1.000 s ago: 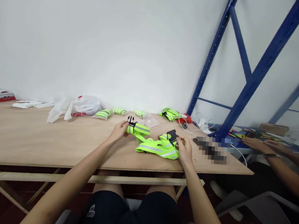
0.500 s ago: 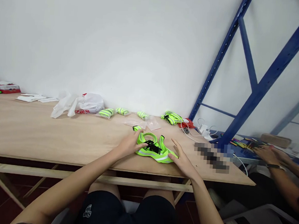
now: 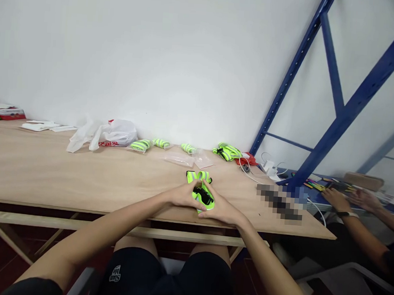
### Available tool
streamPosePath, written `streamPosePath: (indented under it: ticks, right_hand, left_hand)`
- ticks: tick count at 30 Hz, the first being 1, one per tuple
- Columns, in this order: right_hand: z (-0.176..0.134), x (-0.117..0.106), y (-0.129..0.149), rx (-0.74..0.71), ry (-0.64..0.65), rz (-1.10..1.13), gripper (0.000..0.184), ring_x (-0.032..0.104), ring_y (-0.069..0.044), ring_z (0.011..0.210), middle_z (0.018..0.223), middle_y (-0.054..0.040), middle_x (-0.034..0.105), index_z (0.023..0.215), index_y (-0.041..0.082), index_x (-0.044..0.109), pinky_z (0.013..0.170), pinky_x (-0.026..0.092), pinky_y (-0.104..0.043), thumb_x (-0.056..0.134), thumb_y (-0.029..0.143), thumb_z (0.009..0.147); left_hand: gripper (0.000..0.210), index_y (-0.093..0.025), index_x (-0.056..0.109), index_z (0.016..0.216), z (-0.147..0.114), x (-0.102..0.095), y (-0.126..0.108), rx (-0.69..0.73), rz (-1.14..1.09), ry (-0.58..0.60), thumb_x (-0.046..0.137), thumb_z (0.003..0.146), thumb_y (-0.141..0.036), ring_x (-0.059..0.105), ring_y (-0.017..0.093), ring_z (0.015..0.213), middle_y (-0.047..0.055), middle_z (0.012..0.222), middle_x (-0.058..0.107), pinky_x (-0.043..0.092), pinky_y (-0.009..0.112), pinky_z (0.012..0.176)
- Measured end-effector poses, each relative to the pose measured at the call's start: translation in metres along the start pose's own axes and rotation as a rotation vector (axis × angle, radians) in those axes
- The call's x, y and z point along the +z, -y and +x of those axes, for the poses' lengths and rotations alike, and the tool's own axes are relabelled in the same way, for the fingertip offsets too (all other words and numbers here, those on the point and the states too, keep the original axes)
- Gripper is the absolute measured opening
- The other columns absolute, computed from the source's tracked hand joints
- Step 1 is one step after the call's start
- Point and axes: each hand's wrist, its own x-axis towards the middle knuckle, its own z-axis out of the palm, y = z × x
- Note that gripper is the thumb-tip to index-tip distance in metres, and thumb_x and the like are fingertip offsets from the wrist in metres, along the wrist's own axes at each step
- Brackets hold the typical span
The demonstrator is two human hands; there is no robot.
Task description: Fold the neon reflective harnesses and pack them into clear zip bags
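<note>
Between my two hands lies a neon-yellow reflective strap [image 3: 209,206] with grey stripes, bunched up on the wooden table near its front edge. A black plastic buckle [image 3: 203,195] sits in the middle of the bundle. My left hand [image 3: 187,195] grips the strap from the left, its thumb in front. From the right, my right hand [image 3: 222,209] is wrapped around the other side, fingers curved over the strap. Strap loops stick up beyond the fingertips. The parts under my palms are hidden.
Toward the wall lie several packed reflective straps [image 3: 140,145], clear plastic bags [image 3: 179,159], a white shopping bag [image 3: 120,133] and a loose strap bundle [image 3: 228,152]. A white cable [image 3: 249,174] runs along the right. Blue rack posts [image 3: 322,138] rise there; another person's hands [image 3: 337,200] are beyond.
My hands have come closer together, pressing the spread strap into a narrower bundle. My right hand has moved left and closed on it. The other person's hands at the right have shifted.
</note>
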Motion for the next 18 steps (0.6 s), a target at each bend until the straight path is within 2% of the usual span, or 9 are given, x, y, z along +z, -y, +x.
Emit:
streamPosePath:
  ticks: [2, 5, 7, 10, 12, 14, 16, 18]
  right_hand:
    - [0.0, 0.009, 0.002, 0.011, -0.045, -0.034, 0.111, 0.037, -0.032, 0.145, 0.157, -0.0121, 0.041, 0.156, 0.027, 0.032, 0.12, 0.027, -0.051, 0.089, 0.039, 0.062]
    - [-0.001, 0.02, 0.001, 0.052, -0.136, -0.075, 0.087, 0.049, -0.033, 0.136, 0.148, -0.0123, 0.052, 0.148, 0.023, 0.047, 0.115, 0.035, -0.054, 0.083, 0.036, 0.07]
    - [-0.001, 0.026, -0.001, 0.03, -0.176, -0.084, 0.07, 0.056, -0.034, 0.127, 0.138, -0.0126, 0.06, 0.138, 0.021, 0.057, 0.11, 0.041, -0.055, 0.078, 0.035, 0.074]
    - [0.001, 0.03, -0.005, -0.118, -0.223, -0.101, 0.058, 0.055, -0.031, 0.128, 0.137, -0.013, 0.058, 0.133, 0.021, 0.06, 0.109, 0.043, -0.048, 0.074, 0.036, 0.079]
    - [0.002, 0.029, -0.006, -0.177, -0.294, -0.162, 0.069, 0.043, -0.031, 0.14, 0.149, -0.0142, 0.045, 0.142, 0.024, 0.052, 0.115, 0.036, -0.047, 0.075, 0.037, 0.078]
    - [0.003, 0.026, -0.006, -0.153, -0.342, -0.24, 0.09, 0.022, -0.033, 0.151, 0.161, -0.0141, 0.027, 0.151, 0.026, 0.04, 0.121, 0.024, -0.052, 0.08, 0.041, 0.072]
    - [0.003, 0.02, -0.004, -0.098, -0.294, -0.233, 0.109, 0.008, -0.034, 0.154, 0.166, -0.0129, 0.014, 0.156, 0.028, 0.031, 0.122, 0.015, -0.055, 0.086, 0.045, 0.064]
    - [0.002, 0.012, -0.001, -0.056, -0.162, -0.097, 0.119, 0.012, -0.033, 0.154, 0.166, -0.0124, 0.016, 0.159, 0.03, 0.023, 0.122, 0.016, -0.053, 0.089, 0.047, 0.06]
  left_hand:
    - [0.094, -0.018, 0.049, 0.139, -0.001, 0.004, -0.002, -0.008, -0.012, -0.092, 0.087, 0.061, -0.054, 0.06, 0.032, 0.12, 0.013, 0.13, 0.061, 0.047, 0.043, 0.103]
    - [0.103, -0.021, 0.047, 0.143, -0.006, -0.004, -0.004, 0.008, 0.112, -0.209, 0.09, 0.055, -0.053, 0.049, 0.035, 0.133, 0.015, 0.143, 0.052, 0.037, 0.048, 0.114]
    - [0.109, -0.023, 0.044, 0.147, -0.008, -0.015, -0.005, 0.005, 0.17, -0.156, 0.091, 0.053, -0.053, 0.044, 0.035, 0.138, 0.015, 0.149, 0.047, 0.033, 0.048, 0.117]
    - [0.099, -0.027, 0.048, 0.145, -0.011, -0.027, -0.006, -0.003, 0.153, 0.055, 0.089, 0.058, -0.05, 0.051, 0.031, 0.132, 0.009, 0.145, 0.054, 0.039, 0.043, 0.113]
    - [0.082, -0.026, 0.056, 0.138, -0.013, -0.03, -0.006, 0.008, 0.14, 0.084, 0.086, 0.064, -0.047, 0.057, 0.029, 0.125, 0.007, 0.136, 0.061, 0.043, 0.04, 0.11]
    - [0.065, -0.022, 0.063, 0.127, -0.017, -0.027, -0.007, 0.007, 0.12, 0.036, 0.082, 0.069, -0.044, 0.061, 0.028, 0.117, 0.006, 0.127, 0.066, 0.046, 0.039, 0.105]
    - [0.053, -0.02, 0.067, 0.119, -0.021, -0.022, -0.01, 0.016, 0.086, -0.003, 0.079, 0.072, -0.04, 0.063, 0.027, 0.111, 0.007, 0.121, 0.069, 0.048, 0.039, 0.102]
    - [0.05, -0.02, 0.067, 0.117, -0.026, -0.016, -0.015, 0.061, 0.05, -0.019, 0.078, 0.072, -0.036, 0.064, 0.026, 0.111, 0.007, 0.12, 0.069, 0.048, 0.038, 0.101]
